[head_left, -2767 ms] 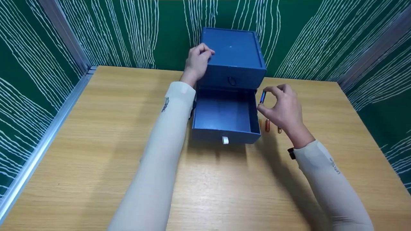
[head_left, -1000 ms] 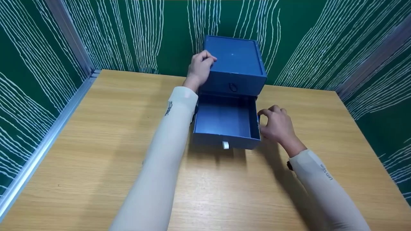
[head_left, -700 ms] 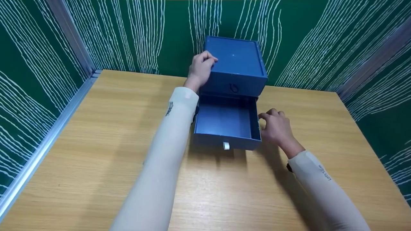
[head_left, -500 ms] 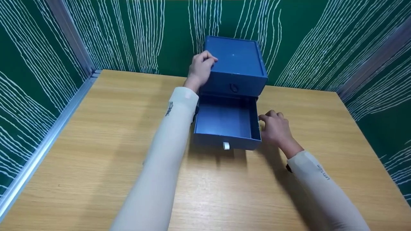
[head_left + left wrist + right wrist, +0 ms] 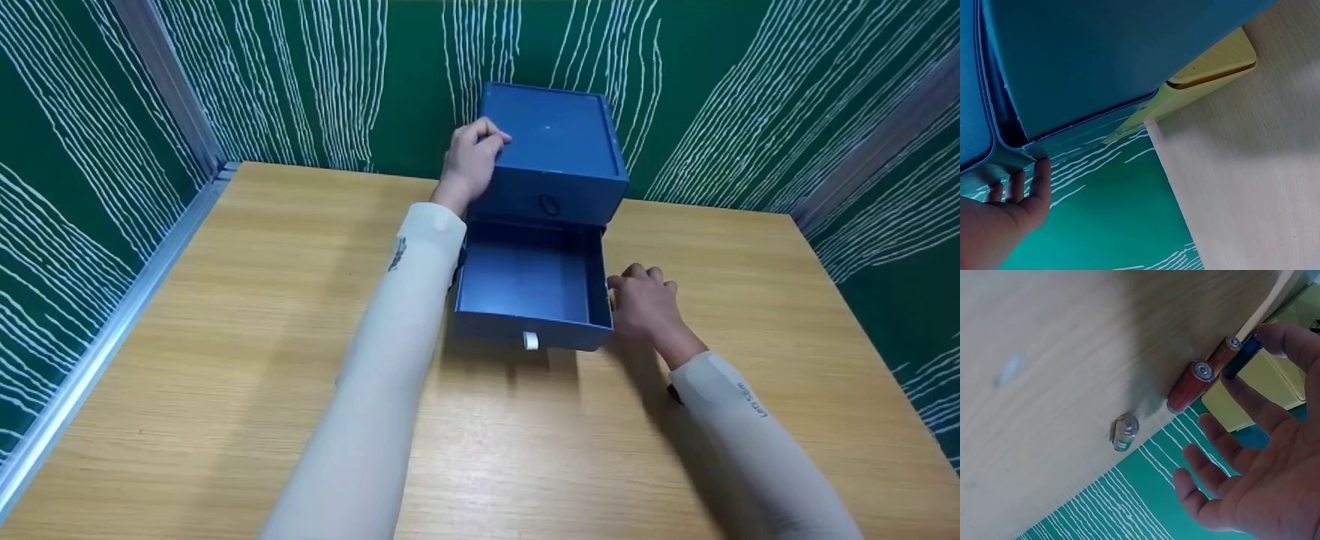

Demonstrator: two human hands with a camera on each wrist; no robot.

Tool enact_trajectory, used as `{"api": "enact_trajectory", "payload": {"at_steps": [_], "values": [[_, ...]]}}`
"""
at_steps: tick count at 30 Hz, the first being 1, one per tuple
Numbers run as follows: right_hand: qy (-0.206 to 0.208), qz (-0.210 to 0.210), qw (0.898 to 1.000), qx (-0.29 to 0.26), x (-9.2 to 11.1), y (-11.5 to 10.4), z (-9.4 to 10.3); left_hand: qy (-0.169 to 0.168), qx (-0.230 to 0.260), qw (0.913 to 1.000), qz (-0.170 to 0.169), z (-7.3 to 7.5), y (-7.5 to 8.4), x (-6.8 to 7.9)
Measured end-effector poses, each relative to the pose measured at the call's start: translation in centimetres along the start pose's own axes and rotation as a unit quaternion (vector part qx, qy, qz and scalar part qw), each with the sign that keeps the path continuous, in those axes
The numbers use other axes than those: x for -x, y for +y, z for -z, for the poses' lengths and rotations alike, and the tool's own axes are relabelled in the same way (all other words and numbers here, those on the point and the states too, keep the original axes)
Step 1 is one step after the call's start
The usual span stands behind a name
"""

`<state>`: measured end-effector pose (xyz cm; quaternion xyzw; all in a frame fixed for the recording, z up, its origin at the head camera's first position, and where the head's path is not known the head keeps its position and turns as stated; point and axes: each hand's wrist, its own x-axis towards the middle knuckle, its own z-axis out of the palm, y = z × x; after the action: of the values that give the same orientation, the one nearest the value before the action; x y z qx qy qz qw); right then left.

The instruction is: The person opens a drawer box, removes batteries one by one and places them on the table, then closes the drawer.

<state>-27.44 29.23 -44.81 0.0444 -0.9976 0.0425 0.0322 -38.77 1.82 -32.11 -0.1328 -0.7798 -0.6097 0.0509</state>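
My left hand (image 5: 472,156) grips the top left edge of a blue drawer box (image 5: 555,135). In the left wrist view its fingers (image 5: 1042,180) lie against the box's side. The lower blue drawer (image 5: 521,277) is pulled out, with a white tab on its front. Low beside that drawer's right wall is my right hand (image 5: 643,301). The right wrist view shows it pinching a blue battery (image 5: 1243,356) between thumb and forefinger, the other fingers spread. An orange battery (image 5: 1224,354) and a red battery (image 5: 1189,387) stand close by; a small silvery battery (image 5: 1125,433) stands farther off.
A yellow drawer (image 5: 1213,62) sits beneath the blue one, mostly hidden in the head view. The wooden table (image 5: 247,360) carries everything. Green walls (image 5: 712,45) with white streaks rise behind it and at both sides.
My right hand has lowered the blue battery from beside the drawer's rim to near the table, hiding the other batteries in the head view. The left hand stays on the box.
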Motion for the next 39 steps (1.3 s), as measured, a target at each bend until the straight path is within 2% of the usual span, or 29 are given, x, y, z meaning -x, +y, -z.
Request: {"api": "enact_trajectory", "payload": {"at_steps": [15,23,30,35,39], "values": [[-0.01,-0.009,1.0,0.004,-0.3,0.4,-0.1,-0.01,0.008,0.9999,0.004,0.0,0.7,0.0],[-0.013,-0.013,1.0,-0.007,-0.3,0.5,0.0,-0.005,0.003,1.0,0.002,-0.2,0.5,-0.1],[0.045,-0.01,0.995,-0.094,0.0,0.6,1.5,0.003,0.007,0.9999,-0.012,-0.3,0.1,-0.2],[0.081,-0.016,0.98,-0.179,0.7,0.3,3.2,0.001,0.014,0.9999,-0.004,-0.2,0.0,-0.2],[0.109,-0.013,0.968,-0.227,1.5,-0.1,4.2,0.0,0.019,0.9998,0.001,-0.1,-0.1,-0.1]]}}
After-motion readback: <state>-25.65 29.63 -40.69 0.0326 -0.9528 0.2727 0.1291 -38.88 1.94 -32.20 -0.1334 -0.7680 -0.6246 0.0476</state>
